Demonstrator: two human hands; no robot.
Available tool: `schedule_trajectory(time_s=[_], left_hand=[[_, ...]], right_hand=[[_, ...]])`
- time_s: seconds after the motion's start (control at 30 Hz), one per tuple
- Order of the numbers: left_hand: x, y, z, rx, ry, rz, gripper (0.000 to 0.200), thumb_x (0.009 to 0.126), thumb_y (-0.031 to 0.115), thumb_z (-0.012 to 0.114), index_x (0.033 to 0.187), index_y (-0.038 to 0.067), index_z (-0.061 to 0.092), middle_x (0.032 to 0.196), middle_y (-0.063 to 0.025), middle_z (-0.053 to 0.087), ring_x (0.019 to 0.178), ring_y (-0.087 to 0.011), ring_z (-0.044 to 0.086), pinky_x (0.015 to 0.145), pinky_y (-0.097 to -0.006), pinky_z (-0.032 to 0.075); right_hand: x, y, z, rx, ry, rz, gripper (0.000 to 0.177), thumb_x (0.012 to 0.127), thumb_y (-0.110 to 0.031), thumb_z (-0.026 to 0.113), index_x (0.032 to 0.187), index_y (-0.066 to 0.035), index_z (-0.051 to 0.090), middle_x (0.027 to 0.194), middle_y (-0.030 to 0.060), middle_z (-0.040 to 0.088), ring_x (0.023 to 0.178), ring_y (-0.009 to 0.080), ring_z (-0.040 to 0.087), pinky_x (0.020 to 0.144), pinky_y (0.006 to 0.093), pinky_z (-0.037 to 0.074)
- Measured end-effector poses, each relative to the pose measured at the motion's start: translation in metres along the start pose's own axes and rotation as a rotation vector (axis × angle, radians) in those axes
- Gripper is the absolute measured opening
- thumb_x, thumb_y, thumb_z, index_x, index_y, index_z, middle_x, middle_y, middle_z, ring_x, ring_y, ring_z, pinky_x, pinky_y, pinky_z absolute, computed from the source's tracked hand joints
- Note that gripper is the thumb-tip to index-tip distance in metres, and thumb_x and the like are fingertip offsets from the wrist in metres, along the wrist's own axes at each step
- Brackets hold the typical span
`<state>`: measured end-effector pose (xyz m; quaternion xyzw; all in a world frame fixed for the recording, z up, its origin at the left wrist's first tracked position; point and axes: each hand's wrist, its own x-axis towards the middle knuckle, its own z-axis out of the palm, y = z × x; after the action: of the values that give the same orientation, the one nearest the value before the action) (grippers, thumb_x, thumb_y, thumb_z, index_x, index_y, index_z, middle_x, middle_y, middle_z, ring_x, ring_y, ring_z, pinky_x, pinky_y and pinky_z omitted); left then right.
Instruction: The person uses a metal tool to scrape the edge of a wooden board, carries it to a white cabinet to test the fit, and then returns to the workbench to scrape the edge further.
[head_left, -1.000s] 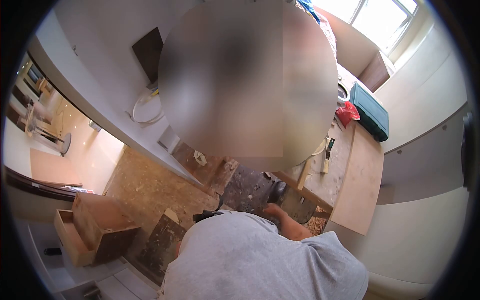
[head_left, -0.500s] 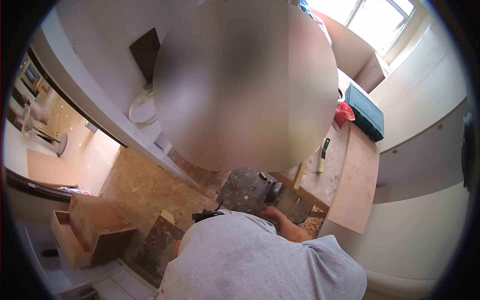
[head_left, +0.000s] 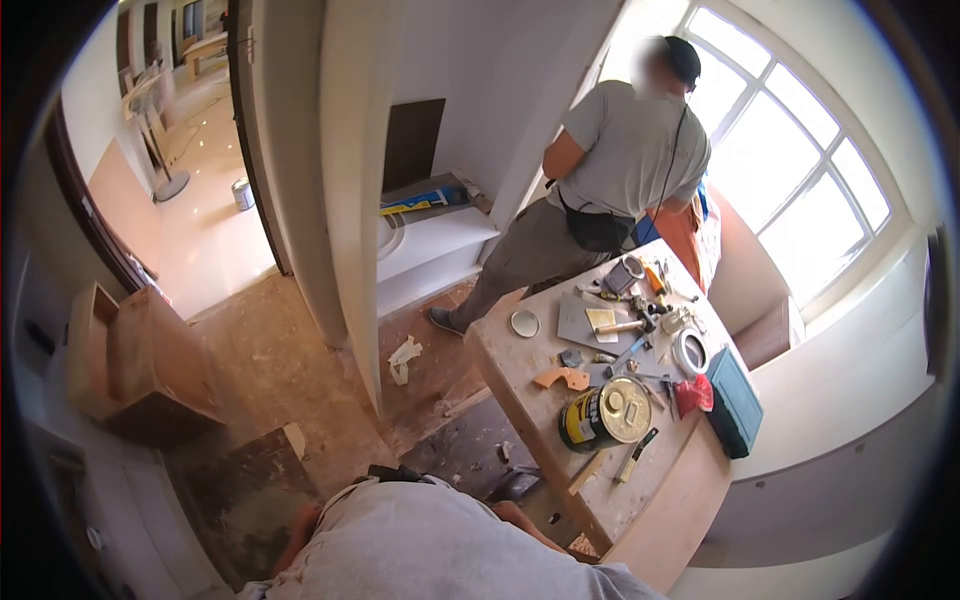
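Note:
My grey-shirted torso fills the bottom of the view. A strip of my bare left arm shows beside it, and part of my right arm on the other side; both hands are hidden. Beyond my right arm stands a work table [head_left: 545, 407]. On it are a yellow-and-black can [head_left: 592, 420], a brush with a dark handle [head_left: 636, 455], a hammer [head_left: 625, 327], an orange piece [head_left: 562, 378], a roll of tape [head_left: 690, 352], a red bag [head_left: 692, 397] and a teal case [head_left: 735, 402].
A co-worker [head_left: 640, 150] in a grey shirt stands behind the table near the window. Wooden drawer boxes [head_left: 150, 365] are at the left, with a dark board [head_left: 245, 490] on the floor. A doorway opens at the upper left. A shelf [head_left: 435, 240] holds a blue-and-yellow tube.
The view has lifted and shifted, bringing the co-worker and the table's tools into sight. The large blurred area is gone. My right hand, visible before near the dark floor, is now out of sight.

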<state>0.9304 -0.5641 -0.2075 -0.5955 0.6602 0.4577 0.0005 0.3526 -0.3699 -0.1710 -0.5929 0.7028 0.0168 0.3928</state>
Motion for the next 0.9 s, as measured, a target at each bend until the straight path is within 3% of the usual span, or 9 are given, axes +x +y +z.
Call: schedule_trajectory(time_s=[0.03,0.1,0.17,0.23,0.4,0.57,0.7,0.8,0.9], left_hand=[[-0.001,-0.002,0.005,0.001,0.000,0.004,0.043,0.086,0.037,0.065,0.101,-0.003,0.073,0.097,-0.0293,0.070,0.090,-0.0436,0.070,0.077,-0.0510,0.053],[-0.011,-0.020,0.016,-0.015,0.042,-0.084,0.044,0.086,0.037,0.065,0.101,-0.003,0.073,0.099,-0.0286,0.071,0.093,-0.0437,0.070,0.079,-0.0509,0.053],[-0.014,-0.023,0.018,-0.035,0.079,-0.171,0.044,0.086,0.037,0.064,0.102,-0.003,0.073,0.101,-0.0280,0.071,0.095,-0.0437,0.070,0.081,-0.0508,0.053],[-0.015,-0.034,0.017,0.083,-0.065,-0.243,0.045,0.086,0.037,0.064,0.105,-0.002,0.074,0.106,-0.0267,0.072,0.100,-0.0423,0.070,0.086,-0.0501,0.053],[-0.025,-0.047,0.016,-0.011,-0.012,-0.262,0.045,0.085,0.038,0.065,0.107,0.000,0.075,0.110,-0.0255,0.072,0.103,-0.0419,0.070,0.089,-0.0500,0.054],[-0.023,-0.052,-0.001,0.134,-0.086,-0.276,0.044,0.086,0.038,0.065,0.107,0.001,0.075,0.114,-0.0258,0.071,0.103,-0.0433,0.070,0.089,-0.0512,0.054],[-0.020,-0.054,-0.026,0.183,-0.164,-0.156,0.047,0.087,0.042,0.066,0.107,0.000,0.074,0.115,-0.0255,0.070,0.104,-0.0441,0.069,0.089,-0.0523,0.054],[-0.003,-0.071,-0.023,0.183,-0.114,-0.148,0.046,0.088,0.040,0.065,0.106,-0.001,0.074,0.115,-0.0254,0.071,0.107,-0.0450,0.068,0.090,-0.0524,0.054],[-0.013,-0.052,-0.032,-0.011,0.054,-0.216,0.045,0.088,0.038,0.065,0.106,-0.002,0.074,0.116,-0.0260,0.070,0.109,-0.0449,0.067,0.090,-0.0517,0.054]], right_hand=[[-0.007,-0.015,-0.014,-0.014,-0.001,-0.002,0.038,0.082,-0.033,0.070,0.097,0.002,0.077,0.104,0.0256,0.074,0.093,0.0432,0.072,0.082,0.0476,0.056],[-0.009,-0.043,-0.037,0.326,0.021,0.326,0.031,0.085,-0.028,0.069,0.099,-0.002,0.078,0.098,0.0231,0.075,0.087,0.0412,0.073,0.081,0.0467,0.057],[-0.003,-0.042,-0.039,0.289,0.048,0.304,0.023,0.086,-0.022,0.065,0.096,-0.004,0.077,0.091,0.0221,0.073,0.083,0.0390,0.073,0.080,0.0484,0.057],[-0.010,-0.051,-0.051,-0.166,0.103,-0.205,0.018,0.084,-0.016,0.060,0.089,-0.005,0.074,0.085,0.0211,0.072,0.082,0.0380,0.073,0.077,0.0491,0.057],[-0.014,-0.085,-0.072,-0.182,0.026,-0.181,0.020,0.083,-0.017,0.060,0.089,-0.004,0.074,0.093,0.0215,0.073,0.090,0.0389,0.072,0.084,0.0483,0.057],[0.001,-0.079,-0.049,-0.033,-0.023,0.147,0.033,0.087,-0.026,0.058,0.101,-0.001,0.075,0.095,0.0242,0.072,0.094,0.0404,0.072,0.089,0.0483,0.056],[-0.005,-0.077,-0.036,0.119,0.043,0.235,0.032,0.088,-0.027,0.059,0.098,-0.001,0.074,0.093,0.0247,0.071,0.093,0.0415,0.071,0.085,0.0498,0.055],[-0.008,-0.070,-0.028,-0.233,-0.013,-0.187,0.029,0.087,-0.028,0.062,0.095,-0.002,0.073,0.092,0.0227,0.072,0.090,0.0399,0.072,0.081,0.0510,0.055],[-0.008,-0.071,-0.030,-0.245,-0.024,-0.181,0.030,0.087,-0.029,0.063,0.096,-0.003,0.074,0.093,0.0225,0.072,0.089,0.0393,0.072,0.080,0.0506,0.055]])
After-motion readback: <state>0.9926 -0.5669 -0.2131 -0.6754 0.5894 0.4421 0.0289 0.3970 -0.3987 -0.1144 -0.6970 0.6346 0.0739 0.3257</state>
